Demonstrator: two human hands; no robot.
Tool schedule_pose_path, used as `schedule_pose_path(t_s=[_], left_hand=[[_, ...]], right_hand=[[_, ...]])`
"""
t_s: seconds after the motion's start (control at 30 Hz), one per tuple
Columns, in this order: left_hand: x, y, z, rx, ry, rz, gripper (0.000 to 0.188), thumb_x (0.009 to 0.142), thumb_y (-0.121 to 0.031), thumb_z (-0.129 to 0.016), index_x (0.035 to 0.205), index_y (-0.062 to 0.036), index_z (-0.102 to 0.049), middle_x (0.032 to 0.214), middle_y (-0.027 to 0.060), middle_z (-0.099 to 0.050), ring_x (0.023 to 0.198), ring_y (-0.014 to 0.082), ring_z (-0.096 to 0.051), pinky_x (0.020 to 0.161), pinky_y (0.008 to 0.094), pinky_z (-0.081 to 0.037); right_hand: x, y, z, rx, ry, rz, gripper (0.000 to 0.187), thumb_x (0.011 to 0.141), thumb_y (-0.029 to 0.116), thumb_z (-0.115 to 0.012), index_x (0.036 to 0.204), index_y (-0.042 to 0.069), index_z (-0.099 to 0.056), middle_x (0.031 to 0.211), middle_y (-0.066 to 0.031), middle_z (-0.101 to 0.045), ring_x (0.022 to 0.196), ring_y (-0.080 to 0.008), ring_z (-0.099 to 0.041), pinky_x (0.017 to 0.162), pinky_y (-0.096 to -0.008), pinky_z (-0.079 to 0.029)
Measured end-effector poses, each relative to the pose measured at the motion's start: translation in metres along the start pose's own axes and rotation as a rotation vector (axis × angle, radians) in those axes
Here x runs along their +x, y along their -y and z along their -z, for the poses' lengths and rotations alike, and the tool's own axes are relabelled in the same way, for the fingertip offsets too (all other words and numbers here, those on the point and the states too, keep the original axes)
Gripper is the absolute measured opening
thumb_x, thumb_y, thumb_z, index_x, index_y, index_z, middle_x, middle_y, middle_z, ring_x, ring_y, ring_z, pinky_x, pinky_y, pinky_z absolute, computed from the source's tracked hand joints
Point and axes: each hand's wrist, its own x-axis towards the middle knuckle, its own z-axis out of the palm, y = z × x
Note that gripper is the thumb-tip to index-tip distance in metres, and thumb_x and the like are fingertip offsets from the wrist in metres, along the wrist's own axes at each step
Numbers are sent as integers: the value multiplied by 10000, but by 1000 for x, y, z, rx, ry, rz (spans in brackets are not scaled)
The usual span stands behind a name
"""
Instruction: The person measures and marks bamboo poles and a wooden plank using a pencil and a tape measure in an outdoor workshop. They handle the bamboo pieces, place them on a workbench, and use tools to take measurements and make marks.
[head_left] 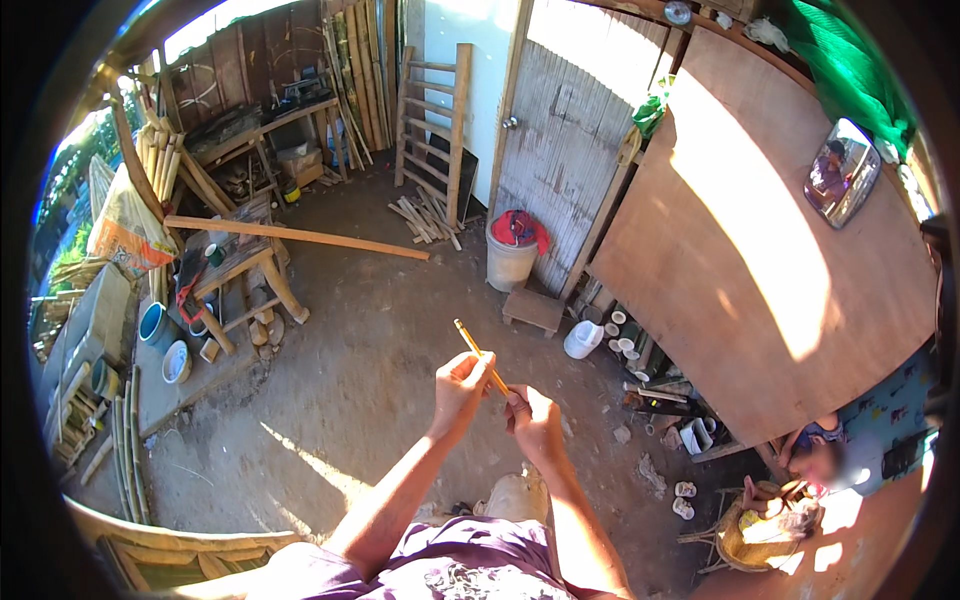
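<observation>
A thin yellow pencil (pixel 468 337) is held at a slant in front of my body, its upper end pointing up and to the left. My left hand (pixel 460 390) pinches it around the middle between thumb and fingers. Lower down, my right hand (pixel 536 428) grips the other end, with the thumb pressed along it. That lower tip is mostly hidden by the fingers. Both hands are closed and close together over the dirt floor (pixel 340 375).
A long wooden plank (pixel 300 236) rests across a low wooden bench (pixel 235 262) at left. Behind stand a ladder (pixel 464 130) and a white bucket (pixel 512 266) with red cloth on it. A large plywood panel (pixel 690 230) fills the right. A person (pixel 800 480) sits at lower right.
</observation>
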Motion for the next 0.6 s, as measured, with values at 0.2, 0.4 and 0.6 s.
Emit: schedule_pose_path(t_s=[0.2,0.4,0.6], left_hand=[[105,4,36,-77,-37,-2,186,943,-203,-695,1026,-37,-688,798,16,-679,661,83,-611,579,247,-490],[222,-17,111,19,-366,-23,242,923,-279,-726,929,-39,-696,743,20,-684,653,81,-604,604,244,-474],[293,-52,210,-33,-690,-47,226,918,-248,-728,989,-34,-710,793,4,-702,685,75,-616,609,228,-483]], right_hand=[[149,-20,-38,118,10,58,224,1042,184,-506,1062,38,-675,701,-20,-620,550,-93,-573,482,-260,-461],[316,-4,-127,147,443,90,108,969,87,-625,1014,30,-705,781,-4,-654,654,-68,-604,579,-245,-517],[422,47,-250,-21,769,389,109,929,87,-687,998,12,-724,817,-10,-663,680,-76,-606,619,-229,-496]])
